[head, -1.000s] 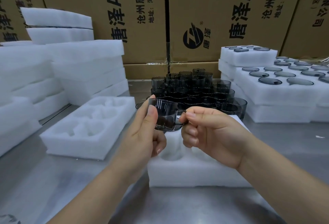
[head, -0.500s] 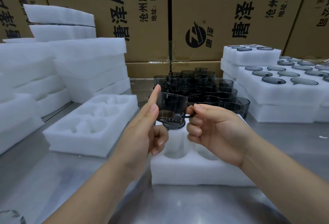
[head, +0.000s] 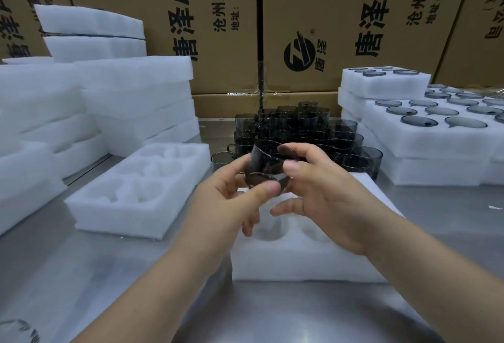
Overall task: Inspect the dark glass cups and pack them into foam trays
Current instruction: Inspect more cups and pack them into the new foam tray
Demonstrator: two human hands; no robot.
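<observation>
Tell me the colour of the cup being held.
The cup is dark smoky grey, see-through glass; the head view shows it best.

Across twelve o'clock, stacked brown cardboard boxes (head: 313, 15), printed with black Chinese lettering and a round black logo (head: 298, 54). Clear tape (head: 245, 94) over the seam between them. Below, a brushed metal desk (head: 300, 312), with a small white scrap (head: 495, 207) at three o'clock.

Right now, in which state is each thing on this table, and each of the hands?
held cup: off the table, tilted, in both hands.
left hand: pinches the cup's base.
right hand: grips its side.
near tray: visible pockets empty.
left tray: pockets empty.
right trays: stacked, filled with cups.
loose cups: upright, unpacked.
</observation>
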